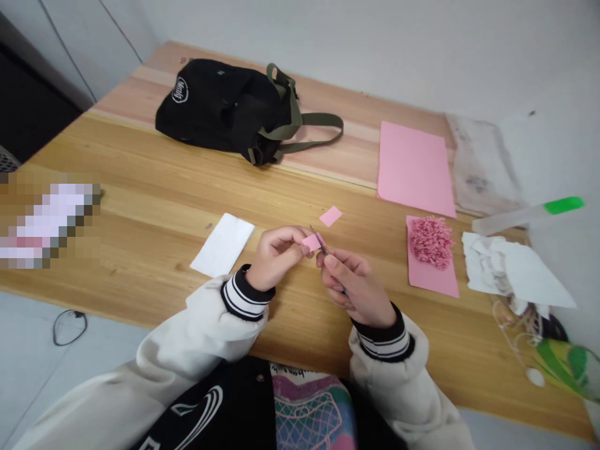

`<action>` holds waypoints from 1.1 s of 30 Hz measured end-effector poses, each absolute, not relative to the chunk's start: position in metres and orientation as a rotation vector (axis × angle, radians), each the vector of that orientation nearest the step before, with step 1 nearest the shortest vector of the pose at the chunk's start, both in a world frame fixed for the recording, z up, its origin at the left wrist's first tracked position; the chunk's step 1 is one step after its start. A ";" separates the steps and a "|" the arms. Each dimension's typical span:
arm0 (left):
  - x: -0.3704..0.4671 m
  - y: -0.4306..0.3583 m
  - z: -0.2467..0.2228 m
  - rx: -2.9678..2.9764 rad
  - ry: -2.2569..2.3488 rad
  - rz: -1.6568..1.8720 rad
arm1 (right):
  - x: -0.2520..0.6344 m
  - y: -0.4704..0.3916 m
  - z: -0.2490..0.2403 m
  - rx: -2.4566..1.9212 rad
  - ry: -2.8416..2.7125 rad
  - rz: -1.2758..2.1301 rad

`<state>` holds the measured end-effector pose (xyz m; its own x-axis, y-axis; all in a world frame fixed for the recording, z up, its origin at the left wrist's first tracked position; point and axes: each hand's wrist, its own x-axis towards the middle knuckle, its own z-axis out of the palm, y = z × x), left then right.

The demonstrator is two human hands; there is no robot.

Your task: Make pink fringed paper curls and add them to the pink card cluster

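Observation:
Between the fingers of my left hand (280, 255) is a small pink paper piece (310, 242), pinched at its left end. My right hand (352, 279) is closed around small scissors (320, 241), whose blades lie at the right end of that piece. Just beyond my hands, another small pink rectangle (331, 216) rests on the wooden table (290, 319). A white sheet (224, 244) lies to the left of my left hand. Farther right, a heap of thin curled pink strips (431, 241) sits on a pink card (434, 282).
A black bag (215, 109) with green straps lies at the back. Large pink paper (416, 167) is at the back right, near a green-ended clear tube (529, 215). Crumpled white paper (534, 269) and cords are at the right edge. A blurred-out object (51, 225) lies far left.

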<state>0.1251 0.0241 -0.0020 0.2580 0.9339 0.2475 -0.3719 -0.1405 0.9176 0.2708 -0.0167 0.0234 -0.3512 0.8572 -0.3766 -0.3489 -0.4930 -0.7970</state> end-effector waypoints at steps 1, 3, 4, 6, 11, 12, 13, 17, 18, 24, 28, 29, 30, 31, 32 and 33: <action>0.125 0.024 -0.002 1.211 0.628 1.268 | 0.271 -0.017 0.024 -1.038 -0.793 1.929; 0.125 0.025 -0.003 1.214 0.629 1.270 | 0.272 -0.017 0.024 -1.043 -0.808 1.931; 0.125 0.025 -0.003 1.214 0.628 1.271 | 0.272 -0.017 0.024 -1.045 -0.816 1.933; 0.125 0.024 -0.004 1.208 0.639 1.270 | 0.273 -0.017 0.025 -1.050 -0.826 1.935; 0.123 0.024 -0.007 1.168 0.713 1.248 | 0.273 -0.016 0.026 -1.090 -0.824 1.927; 0.123 0.024 -0.008 1.164 0.717 1.248 | 0.273 -0.016 0.026 -1.090 -0.826 1.931; 0.123 0.024 -0.008 1.163 0.720 1.247 | 0.273 -0.016 0.026 -1.088 -0.829 1.935; 0.123 0.023 -0.006 1.170 0.717 1.235 | 0.272 -0.017 0.025 -1.091 -0.839 1.922; 0.124 0.023 -0.005 1.175 0.709 1.233 | 0.272 -0.017 0.025 -1.092 -0.842 1.915; 0.125 0.023 -0.001 1.189 0.659 1.240 | 0.271 -0.017 0.024 -1.069 -0.857 1.902; 0.125 0.024 -0.001 1.201 0.653 1.250 | 0.271 -0.018 0.024 -1.063 -0.860 1.892; 0.125 0.024 -0.001 1.205 0.658 1.248 | 0.271 -0.018 0.024 -1.061 -0.864 1.892; 0.125 0.024 -0.001 1.208 0.665 1.245 | 0.271 -0.018 0.024 -1.059 -0.868 1.893; 0.125 0.024 -0.001 1.211 0.670 1.243 | 0.271 -0.018 0.024 -1.057 -0.873 1.893; 0.125 0.024 -0.001 1.212 0.673 1.242 | 0.271 -0.018 0.024 -1.055 -0.875 1.894; 0.125 0.024 -0.001 1.212 0.675 1.242 | 0.271 -0.018 0.024 -1.056 -0.877 1.895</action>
<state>0.1248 0.0236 -0.0011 0.2580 0.9427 0.2115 -0.3355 -0.1179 0.9346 0.2712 -0.0181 0.0238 -0.3502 0.8685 -0.3509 -0.2949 -0.4578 -0.8387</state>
